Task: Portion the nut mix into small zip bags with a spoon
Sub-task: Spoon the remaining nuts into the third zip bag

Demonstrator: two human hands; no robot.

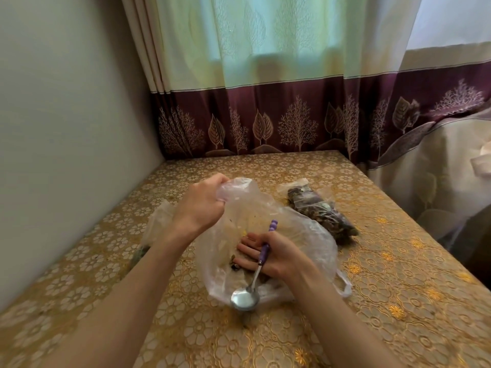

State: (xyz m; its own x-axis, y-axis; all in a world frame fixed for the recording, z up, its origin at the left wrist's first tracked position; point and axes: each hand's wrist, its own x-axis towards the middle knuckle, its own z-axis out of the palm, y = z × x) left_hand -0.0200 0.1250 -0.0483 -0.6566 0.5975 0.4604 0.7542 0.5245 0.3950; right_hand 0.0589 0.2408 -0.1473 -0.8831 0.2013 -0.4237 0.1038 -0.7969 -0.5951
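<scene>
Left hand [202,205] pinches the far rim of the big clear bag [300,243] at table centre. Right hand [268,254] inside it, fingers straight and together, w/ spoon [249,290] held between 2 fingers. 1 filled zip bag [318,211] lies far right.

tablecloth [372,261]: gold floral | curtain [265,115]: green, maroon trees | spoon [261,254]: purple handle

Table [372,274] under gold floral cloth, set in corner. On it: big clear bag [300,235] at centre, few nuts inside; filled zip bag [320,211] just beside, right; another bag [156,224] left, partly hidden.
</scene>
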